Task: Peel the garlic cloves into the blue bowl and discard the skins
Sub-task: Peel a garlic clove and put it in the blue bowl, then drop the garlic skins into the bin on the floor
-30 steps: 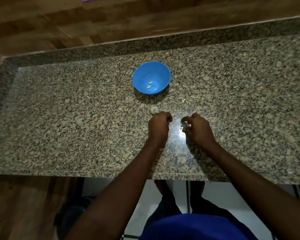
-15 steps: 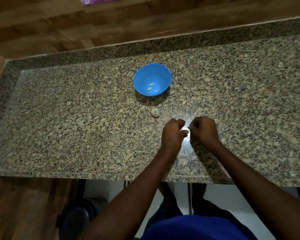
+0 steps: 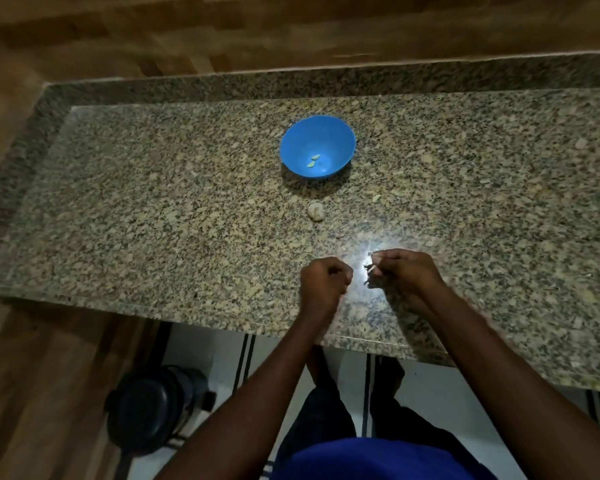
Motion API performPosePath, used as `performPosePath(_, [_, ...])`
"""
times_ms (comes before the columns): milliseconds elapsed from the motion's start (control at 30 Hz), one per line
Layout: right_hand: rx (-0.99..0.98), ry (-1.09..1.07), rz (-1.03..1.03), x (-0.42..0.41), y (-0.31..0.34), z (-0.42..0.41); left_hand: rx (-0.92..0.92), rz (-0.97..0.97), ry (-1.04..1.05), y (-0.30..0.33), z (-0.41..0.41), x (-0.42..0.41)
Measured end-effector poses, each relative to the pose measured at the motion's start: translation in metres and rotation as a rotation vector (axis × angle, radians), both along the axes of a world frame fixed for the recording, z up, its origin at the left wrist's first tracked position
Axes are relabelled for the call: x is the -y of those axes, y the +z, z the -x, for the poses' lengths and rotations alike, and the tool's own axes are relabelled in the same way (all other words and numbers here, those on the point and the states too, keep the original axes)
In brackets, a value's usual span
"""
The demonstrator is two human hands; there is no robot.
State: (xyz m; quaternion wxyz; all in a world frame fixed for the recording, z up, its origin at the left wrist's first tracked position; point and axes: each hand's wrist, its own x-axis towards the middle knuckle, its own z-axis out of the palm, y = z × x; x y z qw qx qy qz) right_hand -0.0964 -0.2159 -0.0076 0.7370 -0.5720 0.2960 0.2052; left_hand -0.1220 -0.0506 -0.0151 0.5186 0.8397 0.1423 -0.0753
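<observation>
A blue bowl [image 3: 340,133] stands on the granite counter [image 3: 153,220] and holds two peeled garlic cloves [image 3: 314,161]. A pale clump of unpeeled garlic [image 3: 316,211] lies on the counter just in front of the bowl. My right hand [image 3: 407,271] pinches a small garlic clove [image 3: 370,268] at its fingertips, low over the counter near the front edge. My left hand [image 3: 324,282] is curled into a fist a little to the left of it, not touching it. Nothing shows inside the fist.
A small scrap of skin [image 3: 376,198] lies right of the garlic clump. The counter's front edge [image 3: 222,315] runs just under my wrists. A dark round container [image 3: 153,410] stands on the floor below left. A wooden wall rises behind the counter.
My left hand left the garlic clump, met my right hand at the clove, then drew apart from it. Both hands have come back toward the front edge.
</observation>
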Motion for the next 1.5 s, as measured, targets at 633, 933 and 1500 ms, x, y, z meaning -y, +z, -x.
performPosePath(633, [-0.061,0.665,-0.148,-0.413,0.001,0.152,0.070,0.963,0.889,0.008,0.232,-0.348])
performPosePath(933, [-0.164,0.917,-0.128,-0.612,-0.077,0.260,-0.001,0.938,1.179,-0.059,0.377,-0.531])
performPosePath(1500, [-0.384,0.947,0.190,-0.742,-0.271,0.307,-0.220,0.998,1.317,-0.266,0.433,-0.639])
